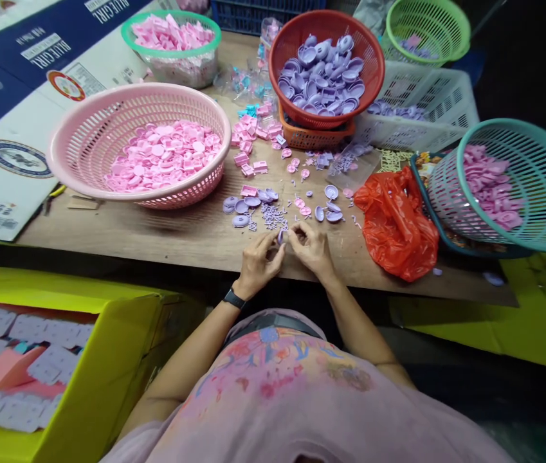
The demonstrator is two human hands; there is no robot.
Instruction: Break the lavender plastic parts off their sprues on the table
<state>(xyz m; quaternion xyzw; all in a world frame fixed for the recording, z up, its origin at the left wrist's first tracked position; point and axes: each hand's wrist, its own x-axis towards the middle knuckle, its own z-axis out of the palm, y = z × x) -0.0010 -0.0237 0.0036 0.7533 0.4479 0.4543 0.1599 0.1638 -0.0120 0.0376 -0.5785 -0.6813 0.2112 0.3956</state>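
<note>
In the head view, the left hand [259, 259] pinches a small, curved purple plastic piece [280, 237] between thumb and fingers near the front edge of the brown wooden table [190, 247]. The right hand [312, 249] is just beside it, fingers curled in, whether gripping anything I cannot tell. Just beyond lie tiny purple plastic rods [273, 217] and oval purple plastic shells [241, 220].

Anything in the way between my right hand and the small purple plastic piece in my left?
Nothing visible: your right hand is beside the small purple piece your left hand holds; tiny purple plastic bits lie beyond both hands.
</note>
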